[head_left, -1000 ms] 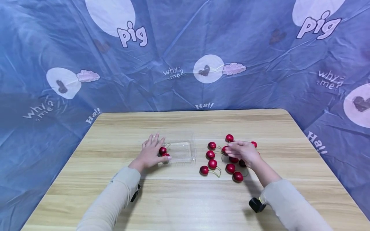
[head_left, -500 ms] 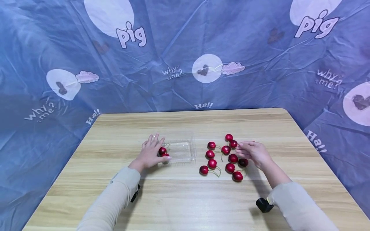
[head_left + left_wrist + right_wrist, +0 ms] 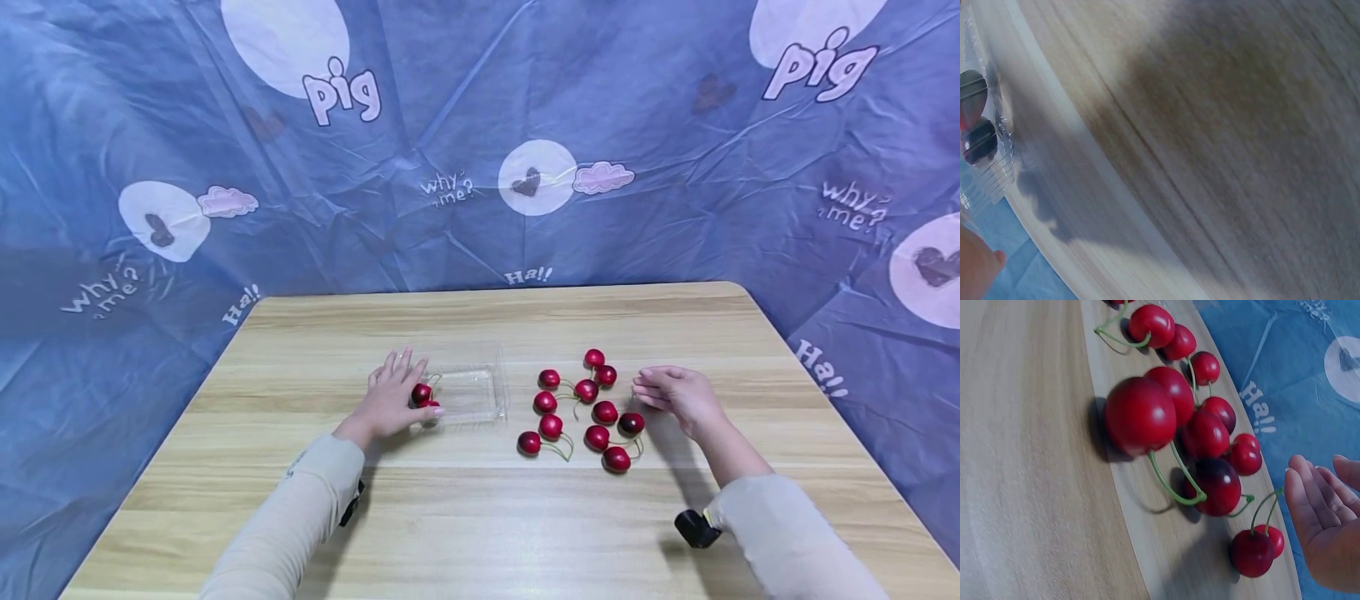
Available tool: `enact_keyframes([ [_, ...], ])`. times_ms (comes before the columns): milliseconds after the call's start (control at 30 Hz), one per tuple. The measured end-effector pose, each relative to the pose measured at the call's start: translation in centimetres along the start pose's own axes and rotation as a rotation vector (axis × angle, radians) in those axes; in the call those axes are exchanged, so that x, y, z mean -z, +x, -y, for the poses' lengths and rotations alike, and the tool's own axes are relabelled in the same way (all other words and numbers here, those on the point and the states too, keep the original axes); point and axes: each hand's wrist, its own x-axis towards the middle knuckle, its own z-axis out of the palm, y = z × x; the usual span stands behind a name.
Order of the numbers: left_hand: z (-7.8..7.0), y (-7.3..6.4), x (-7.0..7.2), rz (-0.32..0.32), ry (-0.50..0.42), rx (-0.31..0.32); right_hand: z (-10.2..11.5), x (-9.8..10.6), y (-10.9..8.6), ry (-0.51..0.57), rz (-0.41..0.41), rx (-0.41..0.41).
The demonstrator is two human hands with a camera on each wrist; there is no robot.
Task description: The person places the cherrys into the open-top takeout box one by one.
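Observation:
My left hand [image 3: 387,397] lies with fingers spread over the left side of a clear plastic clamshell box [image 3: 491,408]. Two red cherries [image 3: 422,392] sit inside, partly covered by that hand. The left wrist view catches the box's ribbed edge [image 3: 1000,165] and the dark cherries [image 3: 980,140] within. To the right of the loose cherries [image 3: 605,412], my right hand [image 3: 682,402] hovers low, thumb apart from nearly straight fingers. In the right wrist view, its fingertips are close to the joined green stems of a cherry pair [image 3: 1252,553]; the head view hides this pair behind the hand.
Several more cherries, many joined in pairs by stems, lie between the box and my right hand, including a cherry [image 3: 529,442] at the near left. The wooden table [image 3: 465,525] ends at a blue printed cloth [image 3: 420,233].
My right hand has moved right, away from over the middle of the cherries, uncovering several of them. The left hand stays in place on the box.

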Motion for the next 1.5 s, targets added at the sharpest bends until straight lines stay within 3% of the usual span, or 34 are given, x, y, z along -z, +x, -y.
enact_keyframes([
  [233, 0.0, 0.0, -0.1, -0.014, 0.007, -0.005, -0.2, 1.2, 0.6, 0.042, -0.028, 0.005],
  [500, 0.0, 0.1, -0.1, -0.009, 0.014, -0.008, -4.5, 5.5, 4.9, 0.063, -0.083, -0.015],
  [633, -0.1, 0.0, 0.0, -0.008, 0.008, -0.012, -5.4, 6.3, 5.7, 0.081, -0.067, 0.016],
  [1233, -0.1, -0.1, 0.2, -0.001, 0.011, -0.005, -4.6, 5.1, 5.7, -0.144, -0.073, 0.011],
  [1500, -0.2, -0.1, 0.3, -0.004, 0.012, -0.005, -2.1, 2.9, 3.4, -0.260, -0.063, -0.039],
])
